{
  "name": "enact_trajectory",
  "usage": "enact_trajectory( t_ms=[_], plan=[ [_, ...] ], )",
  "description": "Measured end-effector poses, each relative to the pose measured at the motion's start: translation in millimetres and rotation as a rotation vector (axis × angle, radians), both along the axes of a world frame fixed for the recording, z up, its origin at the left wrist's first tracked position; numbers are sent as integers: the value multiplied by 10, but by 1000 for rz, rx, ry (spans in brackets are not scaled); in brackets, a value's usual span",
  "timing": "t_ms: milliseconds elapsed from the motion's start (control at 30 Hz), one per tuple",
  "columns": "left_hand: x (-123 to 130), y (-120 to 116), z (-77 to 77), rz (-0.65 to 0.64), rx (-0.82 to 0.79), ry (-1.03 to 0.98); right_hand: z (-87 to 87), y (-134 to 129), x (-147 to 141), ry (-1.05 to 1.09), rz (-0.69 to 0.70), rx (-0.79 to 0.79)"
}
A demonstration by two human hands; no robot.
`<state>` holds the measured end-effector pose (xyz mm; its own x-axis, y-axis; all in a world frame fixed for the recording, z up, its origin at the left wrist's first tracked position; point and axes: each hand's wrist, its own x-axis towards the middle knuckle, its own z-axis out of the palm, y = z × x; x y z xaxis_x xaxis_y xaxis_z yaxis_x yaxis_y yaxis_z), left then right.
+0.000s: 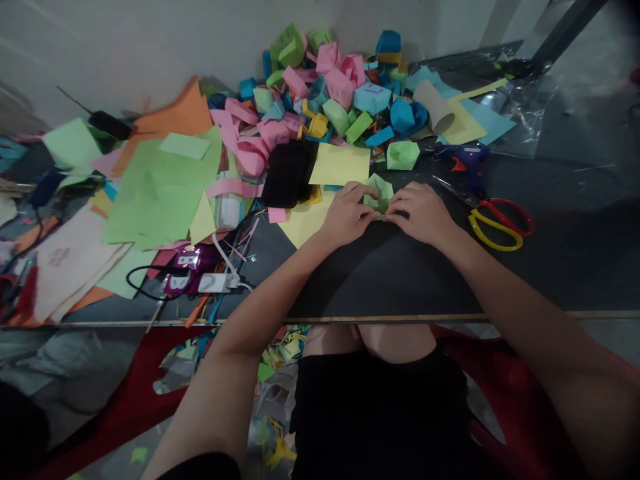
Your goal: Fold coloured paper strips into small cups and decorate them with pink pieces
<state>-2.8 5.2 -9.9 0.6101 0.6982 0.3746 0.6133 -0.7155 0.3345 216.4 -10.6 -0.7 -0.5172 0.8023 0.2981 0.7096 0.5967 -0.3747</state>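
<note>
Folded light-green paper, one, small, stood up at the sides; located on or just above the dark surface, between left hand and right hand. Fingers of both hands bent, tips close together, pinching the paper along its near edge.

Just beyond the right hand: green paper box, one, open-topped. To its right: blue glue gun with red trigger; below that, scissors with one red and one yellow handle.

Beyond the left hand: pale yellow paper; beside it, black phone-like object. Behind, against the wall: heap of folded paper pieces in pink, blue, green and yellow, with cardboard tube at its right. Far left: large green sheet, overlapping other papers.
</note>
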Motion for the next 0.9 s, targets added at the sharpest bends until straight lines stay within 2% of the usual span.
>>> enact_trajectory(
  t_ms=[100,333,567,767,900],
  plan=[
    [-6,-28,12,32,34,30,-16,12,21,-20,-8,7],
    [-34,-61,4,-19,61,51,-70,31,71,-10,-1,3],
    [-37,6,2,33,52,28,-66,62,67,24,-18,43],
    [-88,33,-64,-80,67,-6,-88,12,50,62,31,92],
    [-46,36,-94,-68,65,-25,-92,7,27,37,39,69]
  ],
)
